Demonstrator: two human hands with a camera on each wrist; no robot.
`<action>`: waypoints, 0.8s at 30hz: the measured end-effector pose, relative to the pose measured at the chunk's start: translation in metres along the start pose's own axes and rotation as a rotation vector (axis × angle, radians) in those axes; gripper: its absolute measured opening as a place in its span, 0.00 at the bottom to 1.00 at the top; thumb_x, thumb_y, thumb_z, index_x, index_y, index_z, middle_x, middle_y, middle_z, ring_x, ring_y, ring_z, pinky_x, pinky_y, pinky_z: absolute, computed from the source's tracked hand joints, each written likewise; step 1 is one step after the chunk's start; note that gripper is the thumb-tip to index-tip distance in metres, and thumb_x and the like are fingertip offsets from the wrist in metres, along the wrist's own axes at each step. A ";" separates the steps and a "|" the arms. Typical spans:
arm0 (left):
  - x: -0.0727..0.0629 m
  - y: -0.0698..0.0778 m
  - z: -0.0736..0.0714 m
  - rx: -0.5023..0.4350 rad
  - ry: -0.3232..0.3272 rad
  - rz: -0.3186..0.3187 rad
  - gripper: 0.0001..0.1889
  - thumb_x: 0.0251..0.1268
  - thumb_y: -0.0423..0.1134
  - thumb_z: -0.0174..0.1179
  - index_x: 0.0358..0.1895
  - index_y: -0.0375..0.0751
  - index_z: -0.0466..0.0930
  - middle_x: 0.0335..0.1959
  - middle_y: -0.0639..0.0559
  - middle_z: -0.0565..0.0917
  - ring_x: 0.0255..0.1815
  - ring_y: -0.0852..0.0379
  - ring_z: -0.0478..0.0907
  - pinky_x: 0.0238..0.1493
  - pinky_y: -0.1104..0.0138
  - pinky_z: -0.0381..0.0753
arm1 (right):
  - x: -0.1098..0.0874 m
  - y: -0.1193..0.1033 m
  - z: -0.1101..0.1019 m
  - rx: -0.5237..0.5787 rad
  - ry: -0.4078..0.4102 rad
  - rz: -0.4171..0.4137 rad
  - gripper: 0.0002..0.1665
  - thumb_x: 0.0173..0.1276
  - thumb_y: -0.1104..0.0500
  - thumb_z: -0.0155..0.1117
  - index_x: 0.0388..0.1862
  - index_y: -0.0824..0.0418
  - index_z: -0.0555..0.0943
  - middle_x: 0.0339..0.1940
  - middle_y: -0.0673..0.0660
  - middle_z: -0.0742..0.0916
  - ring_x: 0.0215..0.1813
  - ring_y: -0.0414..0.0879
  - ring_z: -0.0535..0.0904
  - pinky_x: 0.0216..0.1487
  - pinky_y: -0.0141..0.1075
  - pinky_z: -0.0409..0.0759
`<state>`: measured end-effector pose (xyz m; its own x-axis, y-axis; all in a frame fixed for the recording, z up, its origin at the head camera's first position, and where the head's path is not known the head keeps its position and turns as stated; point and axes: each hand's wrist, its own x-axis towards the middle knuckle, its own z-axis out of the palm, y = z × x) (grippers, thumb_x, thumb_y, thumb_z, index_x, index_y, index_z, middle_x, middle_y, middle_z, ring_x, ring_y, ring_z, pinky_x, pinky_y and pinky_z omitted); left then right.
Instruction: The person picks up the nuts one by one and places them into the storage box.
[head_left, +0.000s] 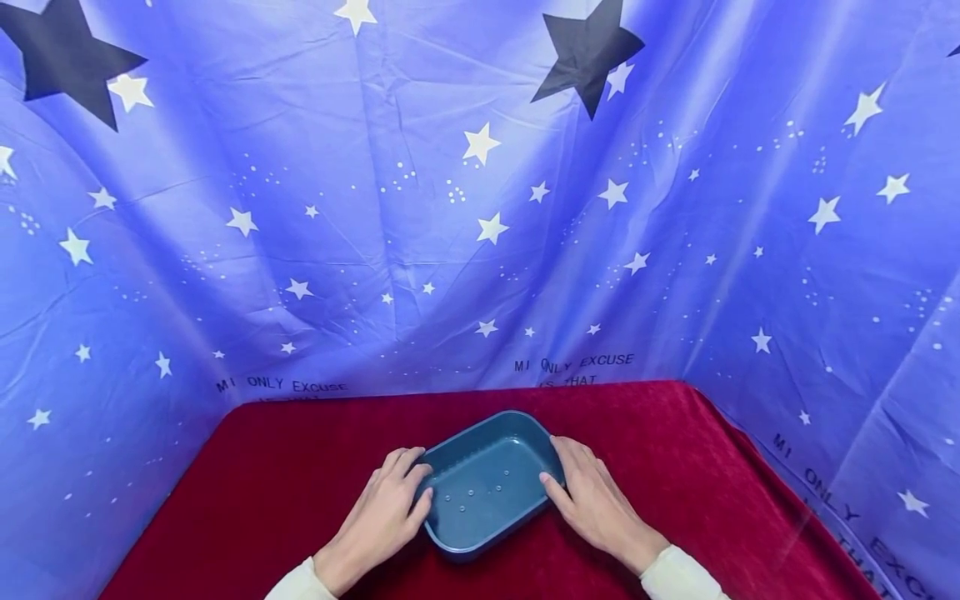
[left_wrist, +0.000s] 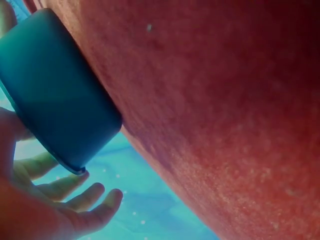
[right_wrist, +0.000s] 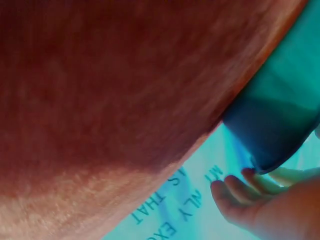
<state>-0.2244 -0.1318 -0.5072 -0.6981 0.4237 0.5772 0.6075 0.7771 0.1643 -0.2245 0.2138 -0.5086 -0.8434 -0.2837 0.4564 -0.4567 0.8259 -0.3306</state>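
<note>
A dark teal rectangular plastic tray (head_left: pixel 487 483) with rounded corners sits at a slant on the red cloth. Several small round marks dot its floor; I cannot tell whether they are bumps or drops. My left hand (head_left: pixel 386 508) holds its left end, with thumb and fingers at the rim. At the right end my right hand (head_left: pixel 596 496) grips the rim, thumb over the inner side and fingers outside. In the left wrist view, the tray's outer wall (left_wrist: pixel 60 90) meets the cloth, and some fingers spread off it. The right wrist view shows fingertips by the tray's corner (right_wrist: pixel 270 135).
Red velvety cloth (head_left: pixel 300 475) covers the table around the tray. Blue curtains (head_left: pixel 420 208) with white and dark stars hang behind the table and on both sides.
</note>
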 end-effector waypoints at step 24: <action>0.001 0.003 -0.001 -0.009 -0.059 -0.063 0.13 0.72 0.38 0.68 0.54 0.36 0.88 0.65 0.38 0.84 0.67 0.39 0.79 0.53 0.44 0.85 | -0.040 -0.048 -0.017 0.037 0.085 -0.468 0.20 0.73 0.53 0.74 0.61 0.57 0.87 0.60 0.48 0.83 0.62 0.40 0.77 0.66 0.33 0.75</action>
<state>-0.2231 -0.1289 -0.5053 -0.7564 0.4008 0.5170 0.5645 0.7993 0.2062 -0.1638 0.1944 -0.4968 -0.5188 -0.5790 0.6289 -0.7932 0.6004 -0.1016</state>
